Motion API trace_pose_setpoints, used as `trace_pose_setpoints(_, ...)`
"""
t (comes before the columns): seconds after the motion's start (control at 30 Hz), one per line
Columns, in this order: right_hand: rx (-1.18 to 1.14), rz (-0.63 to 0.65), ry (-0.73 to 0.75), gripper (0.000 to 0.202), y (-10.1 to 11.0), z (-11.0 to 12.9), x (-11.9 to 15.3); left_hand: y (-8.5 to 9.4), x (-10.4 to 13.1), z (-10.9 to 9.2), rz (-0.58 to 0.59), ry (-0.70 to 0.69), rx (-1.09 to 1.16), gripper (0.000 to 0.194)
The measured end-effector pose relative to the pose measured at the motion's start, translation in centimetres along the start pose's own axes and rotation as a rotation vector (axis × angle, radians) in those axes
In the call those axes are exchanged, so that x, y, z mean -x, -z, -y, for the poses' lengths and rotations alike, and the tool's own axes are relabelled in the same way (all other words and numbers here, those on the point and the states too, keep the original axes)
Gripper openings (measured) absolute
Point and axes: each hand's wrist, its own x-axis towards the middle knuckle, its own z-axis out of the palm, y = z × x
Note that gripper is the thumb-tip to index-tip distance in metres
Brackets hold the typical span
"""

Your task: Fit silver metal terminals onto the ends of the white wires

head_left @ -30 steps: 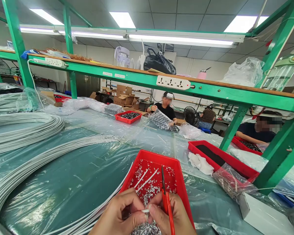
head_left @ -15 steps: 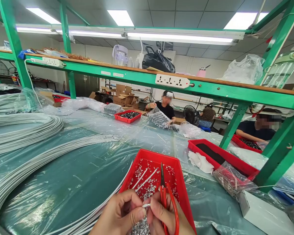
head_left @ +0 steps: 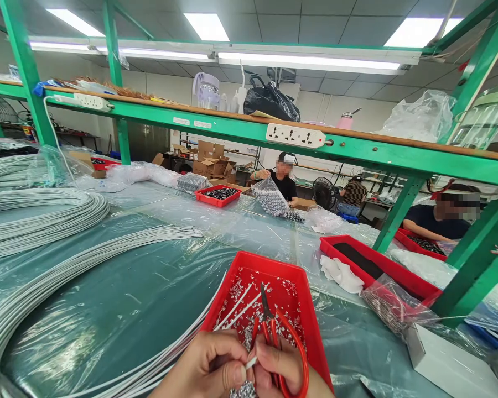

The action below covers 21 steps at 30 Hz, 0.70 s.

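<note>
My left hand [head_left: 211,362] pinches the end of a white cable [head_left: 251,362] between thumb and fingers. Facing it, my right hand [head_left: 280,362] touches the same cable end with thumb and index finger. Hooked in my right hand is a pair of red-handled scissors [head_left: 265,304], dark blades pointing up and away, slightly apart. Both hands are over the near part of a red tray [head_left: 288,263] littered with shiny silver scraps. Two white cable ends [head_left: 238,305] reach in over the tray's left side.
Bundled white cables [head_left: 87,262] curve across the plastic-covered table at left. To the right are a long red tray [head_left: 415,284] with black material, a white cloth [head_left: 341,275] and a white box [head_left: 450,362]. A green shelf frame [head_left: 232,122] spans overhead. Co-workers sit beyond.
The scissors have tilted left, with their blades and handles spread wider. Both hands have shifted slightly down, and the white cable end now slants upward to the right.
</note>
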Motion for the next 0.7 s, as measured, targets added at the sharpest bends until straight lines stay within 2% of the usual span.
trace_pose_setpoints(0.1,0.054,-0.029,0.089,0.037,-0.4,0.2,0.2,-0.2,0.0,-0.2,-0.039,0.096,-0.001,0.044)
trace_pose_setpoints(0.23,0.266,-0.214,0.206,0.047,-1.1,0.8,0.9,-0.4,0.0,-0.2,-0.082,0.122,-0.037,0.048)
trace_pose_setpoints(0.3,0.334,-0.272,0.224,0.047,-1.1,0.9,1.0,-0.4,0.1,-0.2,-0.107,0.102,-0.107,0.044)
trace_pose_setpoints(0.4,0.329,-0.242,0.182,0.046,-0.8,0.8,0.7,-0.3,0.0,-0.5,-0.198,0.005,-0.357,0.027)
trace_pose_setpoints(0.47,0.37,-0.263,0.2,0.044,-0.7,0.8,0.7,-0.3,0.0,-0.7,-0.247,-0.04,-0.46,0.024)
trace_pose_setpoints(0.57,0.515,-0.333,0.297,0.042,-1.2,0.9,1.0,-0.3,0.0,-0.5,-0.164,0.065,-0.265,0.038)
trace_pose_setpoints(0.63,0.558,-0.313,0.323,0.041,-1.6,1.0,1.3,0.0,0.1,0.0,-0.052,0.19,-0.039,0.046)
trace_pose_setpoints(0.7,0.573,-0.266,0.347,0.04,-2.0,1.2,1.4,0.3,0.3,0.5,0.059,0.288,0.158,0.045)
